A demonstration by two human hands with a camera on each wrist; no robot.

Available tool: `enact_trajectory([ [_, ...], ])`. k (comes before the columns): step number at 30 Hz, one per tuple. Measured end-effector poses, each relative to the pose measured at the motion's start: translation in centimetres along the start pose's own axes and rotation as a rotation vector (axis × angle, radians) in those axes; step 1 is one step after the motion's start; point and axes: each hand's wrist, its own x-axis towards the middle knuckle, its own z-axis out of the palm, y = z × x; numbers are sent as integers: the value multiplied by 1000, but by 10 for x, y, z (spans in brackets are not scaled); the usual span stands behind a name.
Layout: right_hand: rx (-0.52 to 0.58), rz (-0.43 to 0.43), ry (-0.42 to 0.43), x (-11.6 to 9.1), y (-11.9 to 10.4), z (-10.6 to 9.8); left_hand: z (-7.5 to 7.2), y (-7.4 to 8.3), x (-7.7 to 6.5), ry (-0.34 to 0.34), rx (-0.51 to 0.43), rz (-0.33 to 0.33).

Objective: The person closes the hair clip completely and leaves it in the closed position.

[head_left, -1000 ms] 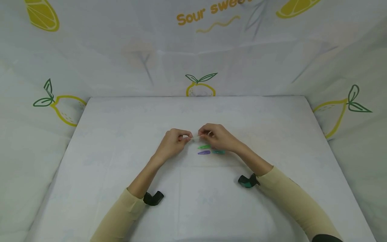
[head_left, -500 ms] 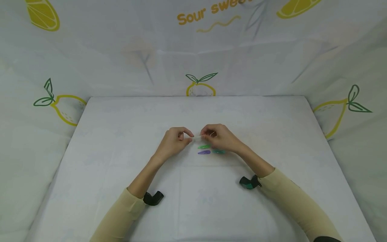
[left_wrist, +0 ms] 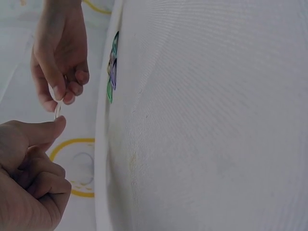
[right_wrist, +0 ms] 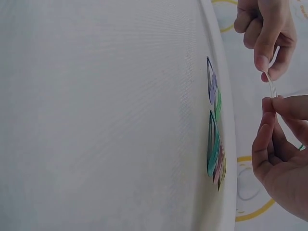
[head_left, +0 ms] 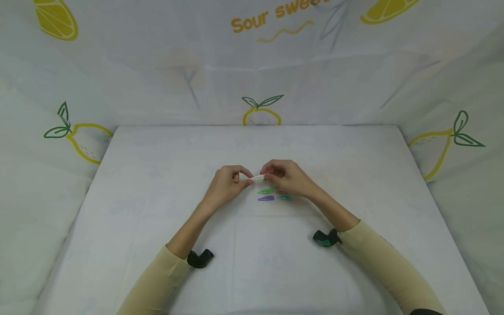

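A slim white snap hair clip point(head_left: 257, 177) is held up between my two hands, over the table. My left hand point(head_left: 228, 183) pinches one end of it between thumb and index finger; the other left fingers are curled in, as the left wrist view shows. At the opposite end, my right hand point(head_left: 289, 178) grips the clip with thumb and fingertips. In the right wrist view, thin white strips of the clip point(right_wrist: 272, 87) span the short gap between the hands. Fingertips cover both its ends.
Just below my right hand lie a green clip point(head_left: 265, 191), a purple clip point(head_left: 266, 198) and a teal clip point(head_left: 285, 197). Beside the teal one are a pink clip point(right_wrist: 217, 169) and a yellowish clip point(right_wrist: 223, 168). A white cloth covers the table point(head_left: 252, 262); a lemon-print curtain point(head_left: 157, 87) surrounds it.
My right hand has shifted slightly rightward, and a pink clip now shows beneath it. The white clip appears more distinct between the fingers. My left hand has barely moved.
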Motion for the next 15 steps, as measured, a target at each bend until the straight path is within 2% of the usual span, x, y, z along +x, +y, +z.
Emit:
enact_trajectory([
  [15,3,19,6,-2,0,-2,1,-2,0,14,7,13],
])
